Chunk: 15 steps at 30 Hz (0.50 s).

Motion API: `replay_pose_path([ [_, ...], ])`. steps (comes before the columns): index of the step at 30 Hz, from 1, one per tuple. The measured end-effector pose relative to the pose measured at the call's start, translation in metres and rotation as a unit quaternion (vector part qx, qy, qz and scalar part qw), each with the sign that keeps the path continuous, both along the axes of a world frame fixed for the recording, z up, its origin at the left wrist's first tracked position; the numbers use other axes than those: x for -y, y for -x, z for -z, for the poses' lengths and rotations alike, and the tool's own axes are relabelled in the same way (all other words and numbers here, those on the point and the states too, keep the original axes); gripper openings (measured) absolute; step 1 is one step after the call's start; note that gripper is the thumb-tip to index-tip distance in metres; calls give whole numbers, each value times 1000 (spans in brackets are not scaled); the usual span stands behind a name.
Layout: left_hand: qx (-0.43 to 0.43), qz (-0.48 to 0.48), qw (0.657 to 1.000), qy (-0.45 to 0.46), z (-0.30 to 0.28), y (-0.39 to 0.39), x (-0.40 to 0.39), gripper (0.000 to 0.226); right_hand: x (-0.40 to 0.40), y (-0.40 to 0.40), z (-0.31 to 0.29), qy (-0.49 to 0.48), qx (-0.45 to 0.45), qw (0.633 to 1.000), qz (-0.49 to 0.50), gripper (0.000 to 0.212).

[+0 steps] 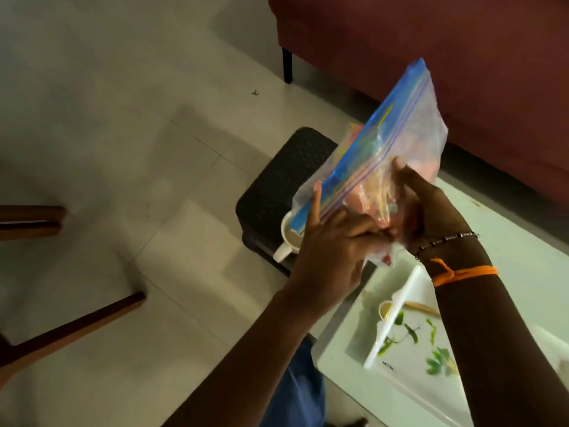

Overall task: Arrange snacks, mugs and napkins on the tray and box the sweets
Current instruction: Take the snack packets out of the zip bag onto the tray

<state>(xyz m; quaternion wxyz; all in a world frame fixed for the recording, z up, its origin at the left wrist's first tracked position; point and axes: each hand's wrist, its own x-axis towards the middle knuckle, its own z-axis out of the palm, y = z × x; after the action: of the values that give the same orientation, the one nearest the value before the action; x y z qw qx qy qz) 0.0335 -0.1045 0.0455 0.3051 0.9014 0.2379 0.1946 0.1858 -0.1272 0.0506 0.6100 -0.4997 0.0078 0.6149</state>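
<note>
L hand (pixel 326 241): fingers curled on lower edge of a clear zip-lock bag (pixel 397 143), index finger straight up along the blue zip strip, thumb side pinching the plastic. R hand (pixel 431 211): closed around the bag's lower right part, fingers partly behind/inside the crumpled film, so exact grip not readable. Bag is held in the air by both hands, tilted, zip strip running from lower left up to upper right; it hangs over the near-left corner of the white table (pixel 508 241) and the black stool (pixel 277 186) just beside that corner.

R wrist: beaded bracelet (pixel 446 240) plus orange thread (pixel 462 274).

Hard to read: bag contents are a blur of pink/orange/yellow, prob. wrapped sweets, no count possible. Bag covers most of a white mug (pixel 288 238) sitting at the stool's near edge; only rim, some interior and handle show.

On the table's near-left part: white tray (pixel 397 343) w/ green leaf print, cut off by R forearm and frame edge. By the tray's left rim a small cup (pixel 385 309) w/ yellowish inside, half hidden; thin wooden stick (pixel 421 308) next to it.
</note>
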Motion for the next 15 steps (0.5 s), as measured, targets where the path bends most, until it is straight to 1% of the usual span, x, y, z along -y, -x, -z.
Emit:
replay_pose_path([
  [3, -37, 38, 998, -32, -4, 3, 51, 34, 59, 0, 7, 23, 31, 998, 56, 50],
  [5, -36, 70, 997, -16, -8, 6, 86, 35, 105, 1, 13, 39, 38, 995, 83, 58],
  [6, -20, 82, 996, 11, -11, 8, 102, 35, 128, 1, 16, 44, 42, 994, 90, 56],
  [7, 4, 83, 995, 55, -15, 9, 118, 36, 152, 1, 18, 49, 52, 993, 98, 51],
  [8, 31, 65, 991, 115, -18, 10, 130, 38, 173, 1, 20, 49, 63, 991, 103, 41],
  [10, 75, -23, 973, 217, -21, 5, 155, 40, 215, 5, 22, 57, 86, 989, 108, 17],
  [11, 77, -76, 959, 260, -18, 2, 168, 39, 238, 8, 21, 63, 94, 988, 108, 9],
  [12, 60, -125, 940, 310, -15, -1, 181, 38, 262, 13, 23, 69, 101, 987, 109, 6],
  [13, 21, -157, 918, 364, -11, -3, 188, 36, 279, 17, 28, 74, 106, 986, 108, 8],
  [14, -32, -159, 900, 406, -5, -4, 199, 32, 299, 23, 33, 78, 109, 985, 110, 15],
  [15, -84, -142, 891, 422, 0, -4, 210, 27, 317, 29, 39, 83, 108, 984, 111, 27],
])
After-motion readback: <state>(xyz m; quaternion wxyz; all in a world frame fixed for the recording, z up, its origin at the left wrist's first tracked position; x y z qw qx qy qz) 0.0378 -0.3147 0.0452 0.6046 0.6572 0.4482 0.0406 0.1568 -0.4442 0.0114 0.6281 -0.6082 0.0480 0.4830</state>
